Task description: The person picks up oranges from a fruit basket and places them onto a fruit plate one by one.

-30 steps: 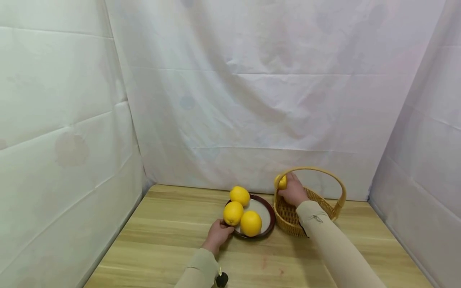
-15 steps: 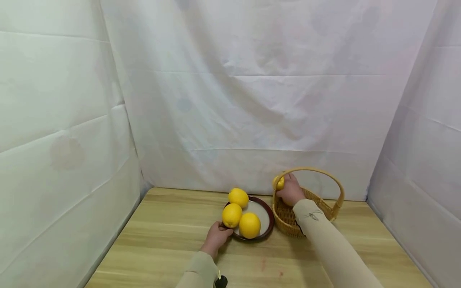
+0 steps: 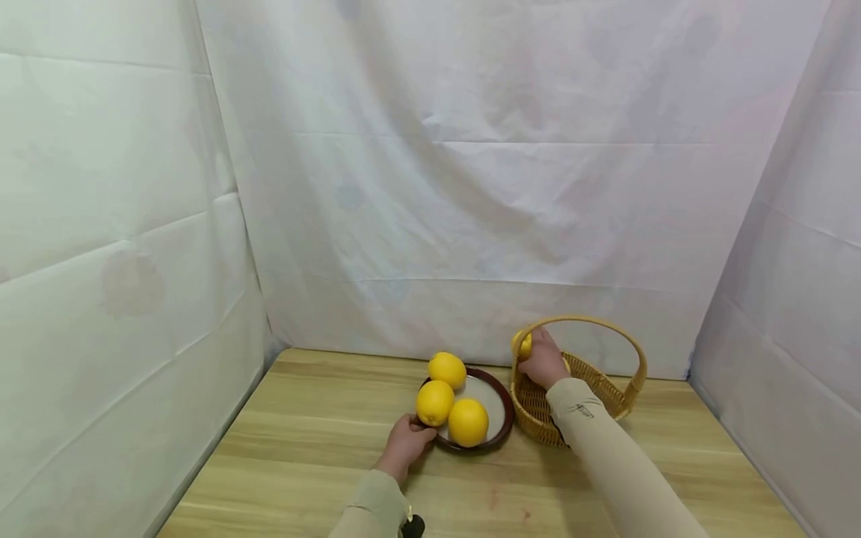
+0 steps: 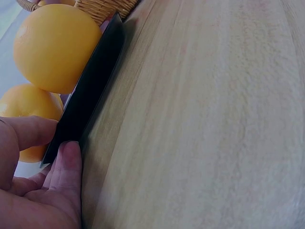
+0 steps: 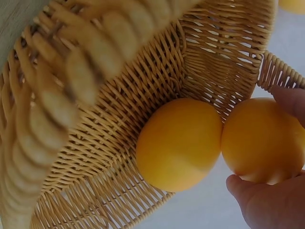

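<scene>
In the head view, three oranges sit on a round plate [image 3: 501, 433] with a dark red-brown rim and pale middle: a front orange [image 3: 468, 422], a left orange [image 3: 435, 403] and a back orange [image 3: 447, 370]. My left hand [image 3: 406, 445] pinches the plate's near-left rim; the left wrist view shows the dark plate edge [image 4: 90, 90] between thumb and fingers. My right hand [image 3: 543, 362] reaches over the wicker basket [image 3: 538, 426] and grips an orange [image 5: 264, 140] by the handle's left end. Against it lies another orange [image 5: 181, 145] inside the basket.
The basket's arched handle [image 3: 592, 320] rises over the right forearm. A white cloth wall [image 3: 403, 224] stands right behind the wooden table [image 3: 303, 448], with more cloth on both sides. A small black object [image 3: 413, 526] hangs by the left sleeve.
The right hand and its orange have shifted slightly down at the basket handle. A sliver of another orange now shows beside the right wrist. The left hand keeps its place on the plate rim.
</scene>
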The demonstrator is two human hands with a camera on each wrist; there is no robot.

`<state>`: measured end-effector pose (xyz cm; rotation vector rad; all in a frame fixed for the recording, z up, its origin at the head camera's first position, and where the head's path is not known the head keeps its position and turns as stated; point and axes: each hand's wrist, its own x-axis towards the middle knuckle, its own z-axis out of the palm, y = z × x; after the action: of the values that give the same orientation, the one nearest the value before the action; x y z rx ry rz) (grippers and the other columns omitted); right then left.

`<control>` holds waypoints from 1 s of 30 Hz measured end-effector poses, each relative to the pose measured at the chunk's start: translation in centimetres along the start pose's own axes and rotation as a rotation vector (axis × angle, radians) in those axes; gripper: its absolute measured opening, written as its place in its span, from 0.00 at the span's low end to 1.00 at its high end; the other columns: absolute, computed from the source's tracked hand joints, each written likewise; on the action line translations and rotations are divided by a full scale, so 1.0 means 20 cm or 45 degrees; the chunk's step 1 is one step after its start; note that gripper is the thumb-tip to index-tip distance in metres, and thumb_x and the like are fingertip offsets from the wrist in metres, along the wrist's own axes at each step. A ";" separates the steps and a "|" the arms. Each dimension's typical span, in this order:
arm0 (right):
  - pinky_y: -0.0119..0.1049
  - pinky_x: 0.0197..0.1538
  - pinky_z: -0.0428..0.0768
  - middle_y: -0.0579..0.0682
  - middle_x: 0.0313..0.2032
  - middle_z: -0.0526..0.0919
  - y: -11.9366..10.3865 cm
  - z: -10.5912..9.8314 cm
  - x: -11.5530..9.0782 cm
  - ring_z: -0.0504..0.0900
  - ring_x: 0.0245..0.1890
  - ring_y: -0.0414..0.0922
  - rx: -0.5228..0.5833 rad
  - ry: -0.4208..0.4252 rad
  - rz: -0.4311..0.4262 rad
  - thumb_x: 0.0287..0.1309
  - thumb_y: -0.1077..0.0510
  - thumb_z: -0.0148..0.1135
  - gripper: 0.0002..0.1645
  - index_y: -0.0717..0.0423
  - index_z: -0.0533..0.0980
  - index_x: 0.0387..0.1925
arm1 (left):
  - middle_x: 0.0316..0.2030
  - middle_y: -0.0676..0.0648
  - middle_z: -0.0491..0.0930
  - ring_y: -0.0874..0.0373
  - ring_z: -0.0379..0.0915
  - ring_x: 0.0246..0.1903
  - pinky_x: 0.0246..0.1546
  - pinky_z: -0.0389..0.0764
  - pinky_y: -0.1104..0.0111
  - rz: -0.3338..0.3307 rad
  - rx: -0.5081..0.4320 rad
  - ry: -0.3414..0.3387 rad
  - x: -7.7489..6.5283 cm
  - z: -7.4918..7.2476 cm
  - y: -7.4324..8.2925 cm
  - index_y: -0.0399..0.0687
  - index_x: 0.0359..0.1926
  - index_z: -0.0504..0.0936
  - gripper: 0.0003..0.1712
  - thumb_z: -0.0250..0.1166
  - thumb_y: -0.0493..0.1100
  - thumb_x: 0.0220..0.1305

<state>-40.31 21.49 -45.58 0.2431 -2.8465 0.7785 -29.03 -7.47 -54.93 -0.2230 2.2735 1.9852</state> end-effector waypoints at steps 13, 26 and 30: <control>0.62 0.68 0.69 0.74 0.69 0.60 0.04 0.00 -0.03 0.67 0.66 0.69 0.049 0.083 0.020 0.51 0.66 0.66 0.48 0.73 0.55 0.71 | 0.43 0.37 0.79 0.55 0.78 0.39 0.43 0.84 0.63 -0.004 0.012 -0.013 -0.01 0.02 0.03 0.27 0.57 0.70 0.24 0.66 0.36 0.65; 0.60 0.60 0.72 0.71 0.62 0.68 0.07 0.00 -0.06 0.72 0.57 0.63 0.169 0.080 0.043 0.52 0.67 0.66 0.46 0.71 0.56 0.70 | 0.44 0.37 0.79 0.53 0.77 0.40 0.42 0.83 0.65 -0.022 0.037 -0.011 -0.01 0.01 0.03 0.29 0.57 0.71 0.24 0.65 0.36 0.66; 0.58 0.57 0.74 0.70 0.62 0.68 0.09 0.00 -0.09 0.73 0.56 0.62 0.176 0.060 0.063 0.55 0.65 0.68 0.47 0.71 0.55 0.71 | 0.44 0.36 0.79 0.53 0.78 0.41 0.44 0.84 0.63 -0.021 0.023 -0.022 -0.02 0.01 0.04 0.27 0.58 0.70 0.24 0.65 0.36 0.65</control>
<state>-38.99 23.23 -46.76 0.1711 -2.7672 0.9796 -28.84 -7.20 -54.17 -0.2211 2.2705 1.9502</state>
